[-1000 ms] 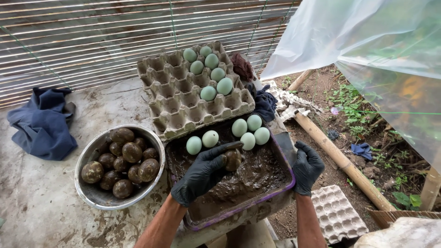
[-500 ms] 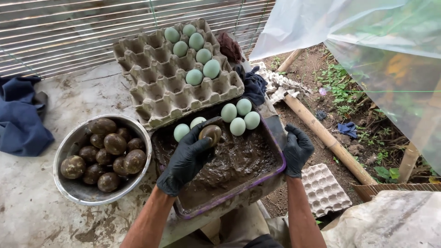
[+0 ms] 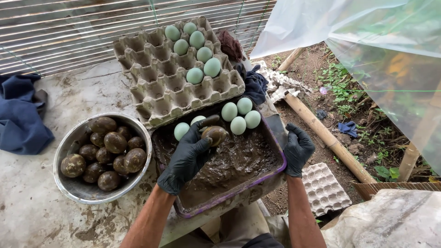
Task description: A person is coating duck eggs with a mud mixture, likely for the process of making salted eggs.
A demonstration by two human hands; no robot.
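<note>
Moved: left hand (image 3: pixel 186 158) drew the mud-coated egg (image 3: pixel 214 134) nearer.
Fingers: left grasping that egg; right hand (image 3: pixel 297 148) clenched on tray (image 3: pixel 277 154) rim.
Hidden: egg's underside.
Surface: muddy desk (image 3: pixel 87 94), slatted wall.

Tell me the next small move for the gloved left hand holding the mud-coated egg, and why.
Probably carry the mud-coated egg left to the round metal bowl. The black-gloved left hand holds it above the purple-rimmed mud tray; it looks fully coated, and the bowl holds other coated eggs.

Glossy wet mud (image 3: pixel 239 160), matt pulp-paper egg tray (image 3: pixel 161 78), dull metal bowl (image 3: pixel 73 188), smooth black rubbery gloves (image 3: pixel 186 158).
</note>
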